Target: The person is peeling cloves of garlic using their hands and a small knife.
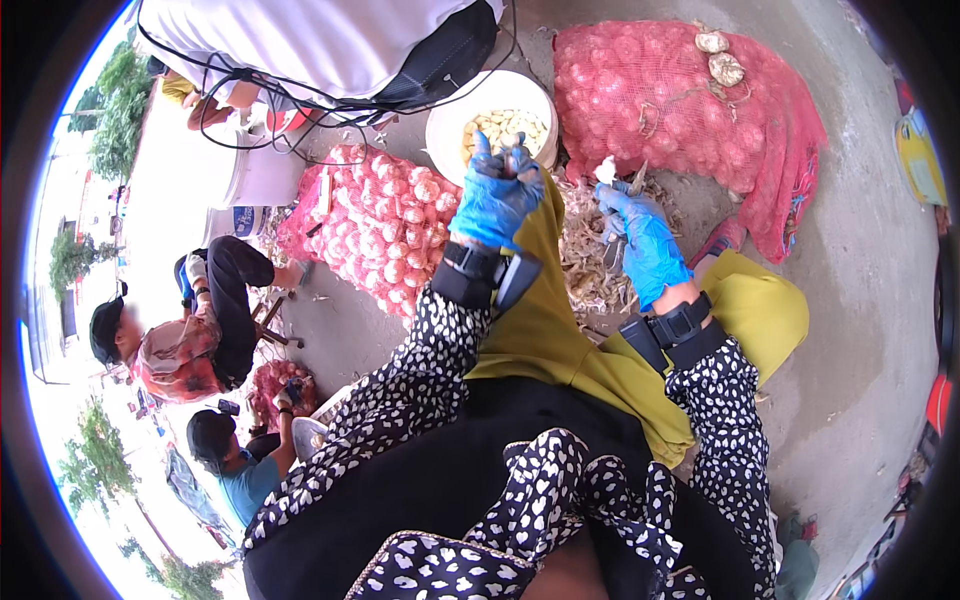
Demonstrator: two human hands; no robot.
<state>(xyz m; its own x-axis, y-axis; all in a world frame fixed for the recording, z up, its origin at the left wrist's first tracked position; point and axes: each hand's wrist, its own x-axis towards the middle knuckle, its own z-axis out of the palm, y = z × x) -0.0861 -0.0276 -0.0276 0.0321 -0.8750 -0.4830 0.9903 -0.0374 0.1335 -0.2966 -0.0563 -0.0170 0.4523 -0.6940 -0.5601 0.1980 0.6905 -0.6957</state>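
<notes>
My left hand [496, 196], in a blue glove, is raised at the near rim of a white bucket [444, 135] with peeled garlic cloves [525, 129] inside. Its fingers are curled, and whether anything sits between them is unclear. My right hand [646, 238], gloved in the same blue, pinches a whitish piece of garlic [605, 170] at the fingertips. Beneath and between the hands, a heap of dry garlic skins and stalks [589, 274] lies on the ground between my knees.
Red mesh sacks of garlic bulbs lie left [390, 217] and right [660, 105] of the bucket. Two loose bulbs [726, 67] rest on the right sack. Black cables [247, 75] hang by a person in white [300, 37]. Two people [180, 352] [251, 480] sit at left.
</notes>
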